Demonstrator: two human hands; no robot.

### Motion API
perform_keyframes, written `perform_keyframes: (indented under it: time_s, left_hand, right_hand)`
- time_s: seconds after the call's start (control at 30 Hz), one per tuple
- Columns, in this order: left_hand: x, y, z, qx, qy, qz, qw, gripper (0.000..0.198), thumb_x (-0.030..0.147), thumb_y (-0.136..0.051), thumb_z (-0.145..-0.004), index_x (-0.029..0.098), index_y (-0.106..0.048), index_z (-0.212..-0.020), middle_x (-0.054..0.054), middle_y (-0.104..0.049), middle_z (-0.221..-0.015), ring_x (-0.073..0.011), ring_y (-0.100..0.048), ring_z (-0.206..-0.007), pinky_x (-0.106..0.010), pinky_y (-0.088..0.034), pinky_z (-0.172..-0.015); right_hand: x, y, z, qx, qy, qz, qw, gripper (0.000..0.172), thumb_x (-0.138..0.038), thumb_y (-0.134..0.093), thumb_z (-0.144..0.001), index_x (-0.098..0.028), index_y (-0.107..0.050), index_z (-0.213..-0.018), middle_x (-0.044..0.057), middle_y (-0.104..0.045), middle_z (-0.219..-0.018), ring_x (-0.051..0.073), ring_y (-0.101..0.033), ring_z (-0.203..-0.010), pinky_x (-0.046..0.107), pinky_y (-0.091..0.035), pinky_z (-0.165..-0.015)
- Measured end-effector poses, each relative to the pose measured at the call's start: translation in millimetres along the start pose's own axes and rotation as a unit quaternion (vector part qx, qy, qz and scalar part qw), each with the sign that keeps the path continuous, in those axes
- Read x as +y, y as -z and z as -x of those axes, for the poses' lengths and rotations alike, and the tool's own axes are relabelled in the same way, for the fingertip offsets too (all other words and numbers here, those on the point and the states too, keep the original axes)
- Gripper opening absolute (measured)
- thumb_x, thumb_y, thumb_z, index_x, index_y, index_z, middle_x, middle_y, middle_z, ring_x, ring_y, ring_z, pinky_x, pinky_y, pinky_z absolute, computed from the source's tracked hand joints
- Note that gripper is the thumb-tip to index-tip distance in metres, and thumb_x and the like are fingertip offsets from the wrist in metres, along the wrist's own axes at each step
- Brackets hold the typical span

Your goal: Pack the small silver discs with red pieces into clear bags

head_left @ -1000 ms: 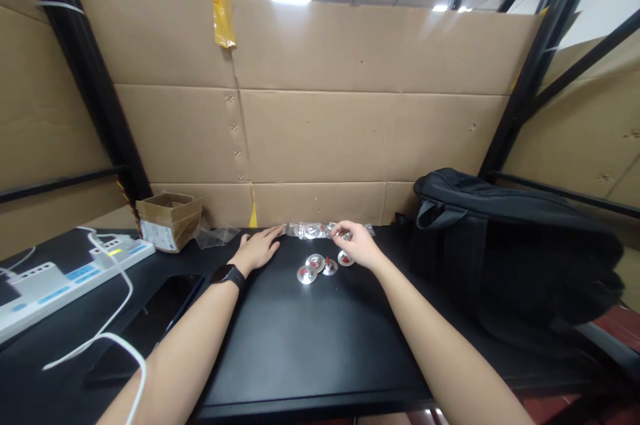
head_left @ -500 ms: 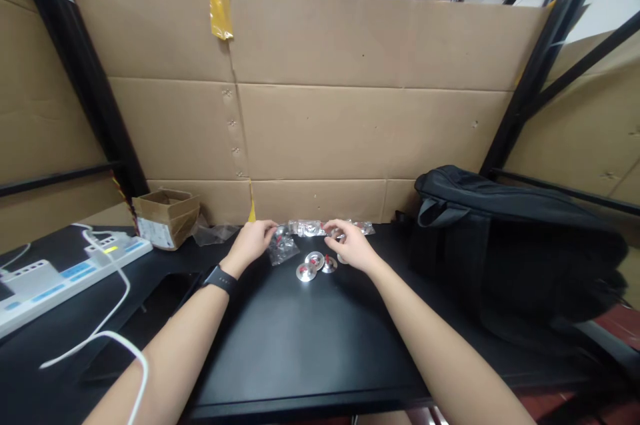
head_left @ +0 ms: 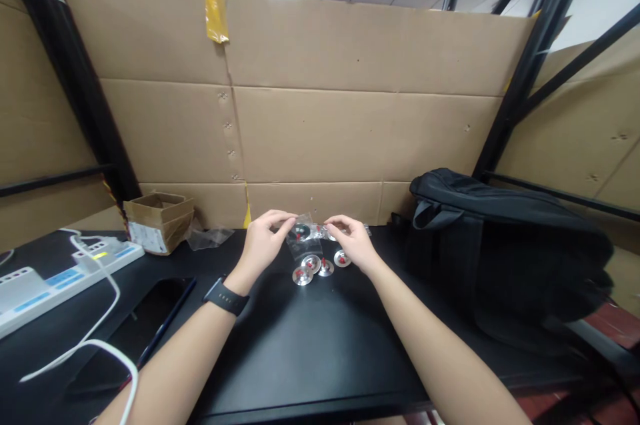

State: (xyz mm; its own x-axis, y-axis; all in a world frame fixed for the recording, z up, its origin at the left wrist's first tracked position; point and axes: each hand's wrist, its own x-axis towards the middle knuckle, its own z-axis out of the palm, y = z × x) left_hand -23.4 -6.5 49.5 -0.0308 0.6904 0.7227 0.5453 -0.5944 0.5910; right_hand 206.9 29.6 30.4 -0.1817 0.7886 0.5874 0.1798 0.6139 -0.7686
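While both hands work at the far edge of the black desk, the left hand pinches a small clear bag and the right hand closes its fingertips on the strip of clear packets beside it. Just nearer than the bag lie four silver discs with red centres, loose on the desk. Open black surface stretches from the discs toward the near edge. Right of the discs, a black backpack fills that side. Left of them sit an open cardboard box, its contents unseen, and a white power strip with cable. A cardboard wall closes the back.
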Motion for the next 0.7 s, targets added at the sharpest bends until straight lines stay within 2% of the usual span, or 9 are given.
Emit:
perform_keyframes:
  time_s: [0.1,0.17,0.3,0.37,0.47,0.53,0.6,0.7]
  left_hand:
    - [-9.0,2.5,-4.2,0.028,0.048,0.041,0.998,0.026,0.043,-0.065,-0.088,0.022,-0.078,-0.096,-0.005,-0.077,-0.097,-0.0189,-0.070,-0.081,-0.027,-0.052,-0.071]
    - [-15.3,4.3,-8.2,0.056,0.064,0.082,0.993,0.029,0.043,-0.067,-0.086,0.019,-0.078,-0.098,-0.007,-0.078,-0.096,-0.0196,-0.070,-0.084,-0.028,-0.053,-0.074]
    - [-28.4,15.3,-17.6,0.150,0.064,0.105,0.981,0.035,0.044,-0.066,-0.086,0.015,-0.076,-0.102,-0.010,-0.077,-0.101,-0.0216,-0.071,-0.091,-0.030,-0.054,-0.081]
    - [-37.2,27.9,-20.1,0.209,0.072,0.048,0.974,0.036,0.044,-0.062,-0.088,0.014,-0.075,-0.105,-0.011,-0.077,-0.100,-0.0220,-0.071,-0.089,-0.032,-0.053,-0.082]
    - [-55.0,53.5,-17.7,0.262,0.066,-0.145,0.952,0.032,0.039,-0.054,-0.093,0.018,-0.073,-0.110,-0.011,-0.075,-0.105,-0.0252,-0.068,-0.097,-0.038,-0.048,-0.092]
    - [-69.0,68.4,-12.5,0.238,0.052,-0.277,0.929,0.030,0.030,-0.050,-0.094,0.021,-0.071,-0.114,-0.012,-0.073,-0.113,-0.0295,-0.063,-0.110,-0.047,-0.038,-0.101]
    - [-82.9,75.2,-6.8,0.186,0.041,-0.370,0.909,0.035,0.020,-0.046,-0.093,0.023,-0.066,-0.123,-0.013,-0.067,-0.127,-0.0324,-0.055,-0.122,-0.054,-0.029,-0.105]
    - [-97.7,63.0,-1.0,0.064,0.028,-0.430,0.900,0.042,0.014,-0.044,-0.090,0.024,-0.061,-0.128,-0.014,-0.058,-0.140,-0.0329,-0.049,-0.129,-0.054,-0.030,-0.102]
  right_hand:
    - [1.7,3.5,-0.9,0.005,-0.003,0.011,1.000,0.018,-0.033,-0.064,-0.084,-0.019,-0.073,-0.092,0.005,-0.073,-0.089,0.019,-0.065,-0.084,0.030,-0.050,-0.079]
    - [2.2,4.9,-1.1,0.006,-0.006,0.011,1.000,0.017,-0.031,-0.064,-0.083,-0.018,-0.072,-0.092,0.004,-0.073,-0.088,0.018,-0.065,-0.082,0.029,-0.050,-0.076]
    - [2.9,6.2,-1.2,0.009,-0.015,0.020,1.000,0.016,-0.029,-0.064,-0.082,-0.018,-0.072,-0.091,0.004,-0.072,-0.087,0.018,-0.065,-0.079,0.029,-0.050,-0.073]
    - [3.9,6.2,-1.0,0.010,-0.014,0.030,0.999,0.016,-0.028,-0.064,-0.082,-0.018,-0.072,-0.091,0.004,-0.073,-0.088,0.018,-0.065,-0.080,0.029,-0.050,-0.074]
    - [5.8,5.7,-0.6,0.008,-0.008,0.044,0.999,0.016,-0.028,-0.063,-0.082,-0.019,-0.073,-0.090,0.004,-0.073,-0.090,0.019,-0.066,-0.083,0.030,-0.049,-0.077]
    - [7.1,5.2,-0.7,0.002,-0.005,0.052,0.999,0.016,-0.028,-0.062,-0.083,-0.019,-0.073,-0.090,0.004,-0.074,-0.090,0.019,-0.066,-0.083,0.030,-0.049,-0.077]
    - [8.6,4.9,-0.8,-0.004,-0.003,0.062,0.998,0.015,-0.028,-0.062,-0.083,-0.019,-0.073,-0.090,0.004,-0.074,-0.090,0.019,-0.066,-0.083,0.030,-0.049,-0.077]
    - [11.5,5.2,-0.2,-0.021,0.004,0.084,0.996,0.014,-0.025,-0.061,-0.084,-0.020,-0.072,-0.092,0.004,-0.074,-0.092,0.019,-0.066,-0.083,0.030,-0.049,-0.078]
